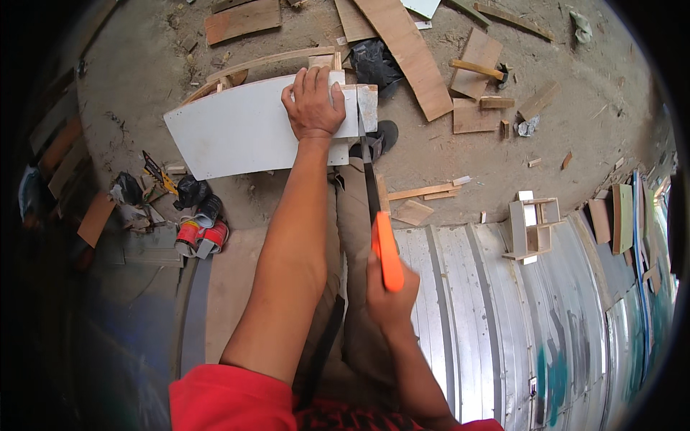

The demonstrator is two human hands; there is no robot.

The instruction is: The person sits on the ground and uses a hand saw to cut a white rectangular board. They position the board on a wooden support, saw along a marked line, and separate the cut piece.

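My left hand (314, 104) presses down on a white board (237, 133), its fingers bent toward the far edge and its thumb out to the right. Under and behind the board shows a curved wooden frame (266, 61). My right hand (394, 291) is wrapped round the orange handle of a handsaw (387, 248). The dark saw blade points away from me, and its far part meets a narrow white strip of wood (367, 108) at the board's right end. A dark shoe (387, 135) is just right of that strip.
Plywood offcuts (410, 61) and a hammer (478, 70) lie on the dirt floor ahead. Red cans (212, 235) and a yellow-and-black tool (159, 172) are at left. A small shelf-like wooden box (533, 226) stands at right by the corrugated metal sheet (496, 309).
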